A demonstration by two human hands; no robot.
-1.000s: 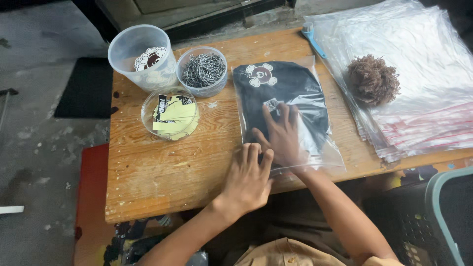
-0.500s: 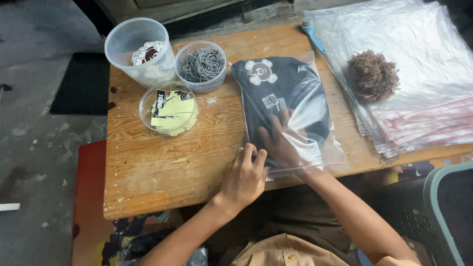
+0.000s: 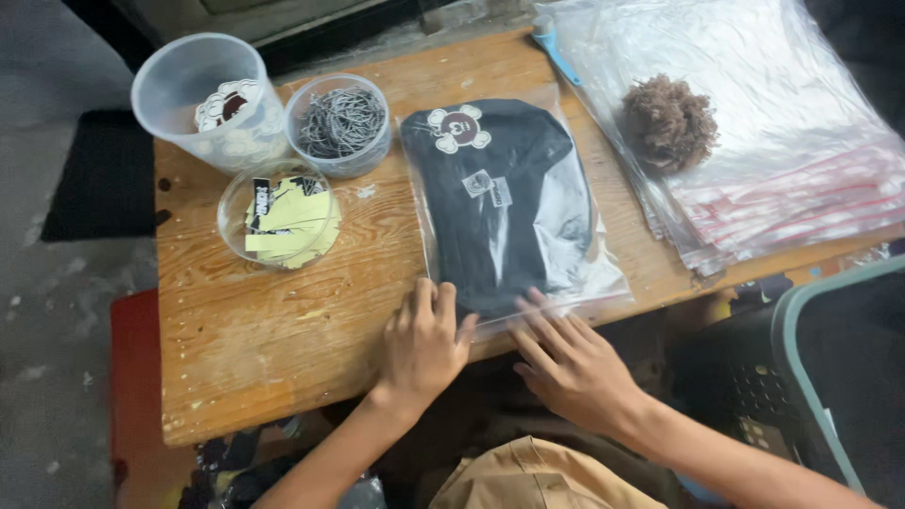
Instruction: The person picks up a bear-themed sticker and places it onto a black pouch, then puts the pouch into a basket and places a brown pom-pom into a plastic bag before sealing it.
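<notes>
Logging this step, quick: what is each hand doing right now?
Left hand: open, fingers flat on the near edge of the clear bag.
Right hand: open, fingertips on that edge, gripping nothing.

A worn wooden table with scratched, pale planks fills the middle of the scene, standing on a grey concrete floor that shows to the left. A dark mat lies on that floor at the far left, and a red surface sits just beside the table's near left edge. At the near right stands a dark bin with a pale green rim, all in soft, even daylight.
</notes>
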